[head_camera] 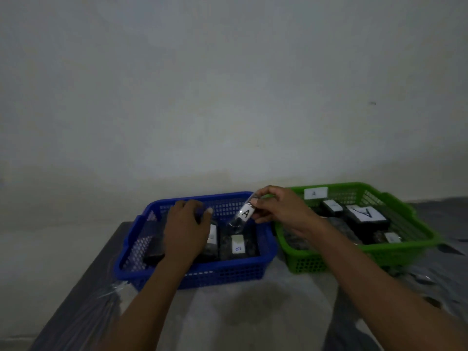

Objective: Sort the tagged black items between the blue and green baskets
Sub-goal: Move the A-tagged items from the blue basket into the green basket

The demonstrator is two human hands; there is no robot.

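A blue basket (228,272) stands on the table at the left and a green basket (395,252) at the right. My right hand (281,206) pinches a small black item with a white "A" tag (245,214) and holds it above the blue basket's right side. My left hand (186,226) reaches down inside the blue basket with its fingers curled over black items; what it grips is hidden. A black item tagged "B" (238,245) lies in the blue basket. In the green basket lie black items tagged "A" (367,214).
The green basket's back wall carries an "A" label (314,193). A plain wall rises close behind both baskets. The table (228,320) is covered with crinkled clear plastic, and its left edge falls away beside the blue basket.
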